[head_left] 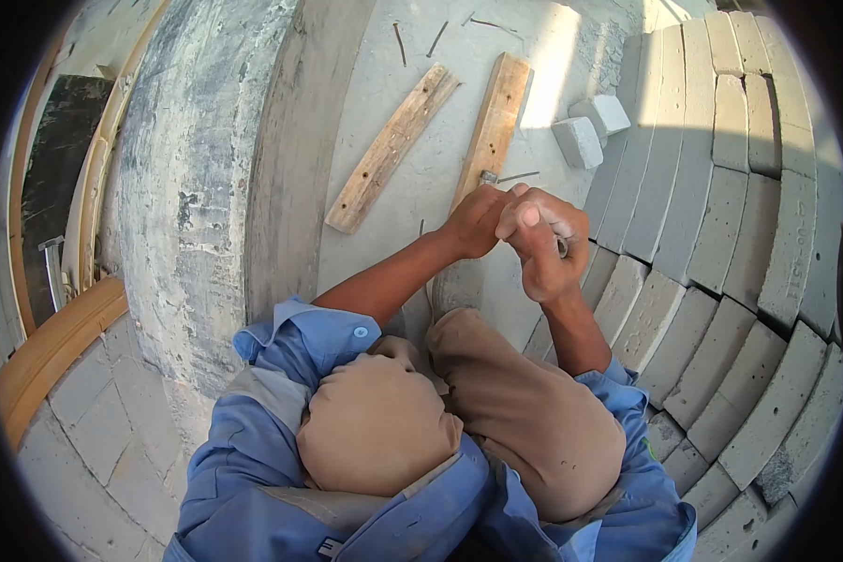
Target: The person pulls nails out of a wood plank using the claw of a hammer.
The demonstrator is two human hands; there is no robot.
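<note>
My right hand [551, 239] is closed in a fist round a hammer, mostly covered by the fingers. Its round handle end [562, 247] pokes out of the fist, and a small grey metal head [488, 176] shows beyond my left hand. Close against the right one, my left hand [478, 221] has its fingers curled in; what they grip is hidden. Just ahead lies a wooden strip [495, 117] with nail holes or nail heads along it. A thin dark nail [519, 176] shows beside the metal head.
A second wooden strip [393, 150] lies on the concrete floor to the left. Several loose nails [437, 39] are scattered farther off. Two pale block pieces [578, 143] sit near stacked grey blocks [721, 244] on the right. A pillar [201, 187] stands close on the left.
</note>
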